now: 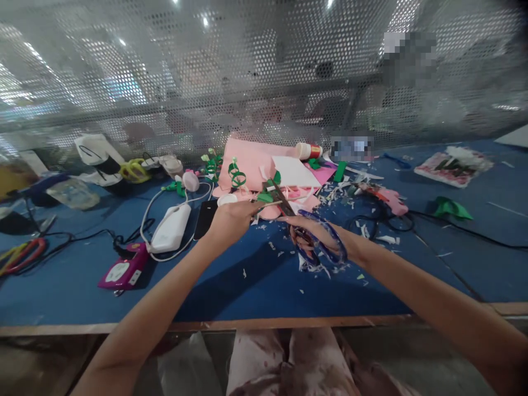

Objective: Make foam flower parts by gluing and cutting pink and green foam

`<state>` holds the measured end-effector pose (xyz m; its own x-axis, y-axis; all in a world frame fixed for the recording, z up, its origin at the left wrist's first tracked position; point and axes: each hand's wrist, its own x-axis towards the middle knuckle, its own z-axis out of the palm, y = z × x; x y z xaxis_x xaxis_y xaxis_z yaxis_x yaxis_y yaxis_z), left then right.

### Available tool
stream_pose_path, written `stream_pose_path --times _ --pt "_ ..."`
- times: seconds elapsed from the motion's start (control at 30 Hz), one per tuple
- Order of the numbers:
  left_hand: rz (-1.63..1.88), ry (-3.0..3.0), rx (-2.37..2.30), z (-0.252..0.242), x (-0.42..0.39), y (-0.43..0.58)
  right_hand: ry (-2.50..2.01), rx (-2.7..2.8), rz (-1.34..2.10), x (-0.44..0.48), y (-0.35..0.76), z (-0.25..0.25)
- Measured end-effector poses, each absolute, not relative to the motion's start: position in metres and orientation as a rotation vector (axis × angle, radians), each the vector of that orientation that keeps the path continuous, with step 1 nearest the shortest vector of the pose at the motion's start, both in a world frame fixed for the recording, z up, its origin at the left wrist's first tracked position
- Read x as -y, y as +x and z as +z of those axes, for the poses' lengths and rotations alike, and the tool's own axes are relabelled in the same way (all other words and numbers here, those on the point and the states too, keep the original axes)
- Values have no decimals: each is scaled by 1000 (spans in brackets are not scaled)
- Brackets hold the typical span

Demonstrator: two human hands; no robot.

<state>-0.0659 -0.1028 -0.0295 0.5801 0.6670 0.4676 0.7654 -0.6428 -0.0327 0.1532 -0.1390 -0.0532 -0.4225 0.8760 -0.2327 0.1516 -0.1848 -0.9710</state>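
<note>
My left hand (pixel 233 220) is closed, pinching a thin pale stick (pixel 271 205) at the centre of the view. A small piece of green paper (pixel 265 196) shows just beyond those fingertips; whether it is fixed to the stick I cannot tell. In my right hand (pixel 319 234) is a pair of scissors (pixel 339 250) with blue handles, the fingers through the loops. Its dark blades point up and away, close beside the stick and the green paper. Pink paper sheets (pixel 243 159) and a white sheet (pixel 293 170) lie just behind both hands.
White scraps litter the blue table (pixel 247 297). Left are a white power bank (pixel 171 228) with a cable, a black phone (pixel 204 220) and a purple device (pixel 124 269). Green paper curls (pixel 238 177) and paper cups (pixel 308 151) stand behind. A perforated metal screen (pixel 264 71) closes the back.
</note>
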Motion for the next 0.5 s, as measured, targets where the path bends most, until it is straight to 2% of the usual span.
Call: stream_pose_path --times 0.27,0.5 --pt "-999 -2479 1265 -62 109 -67 -1287 1766 1068 145 152 -62" --pt "-897 -2437 1195 -62 116 -64 -1245 1796 1170 149 153 -58"
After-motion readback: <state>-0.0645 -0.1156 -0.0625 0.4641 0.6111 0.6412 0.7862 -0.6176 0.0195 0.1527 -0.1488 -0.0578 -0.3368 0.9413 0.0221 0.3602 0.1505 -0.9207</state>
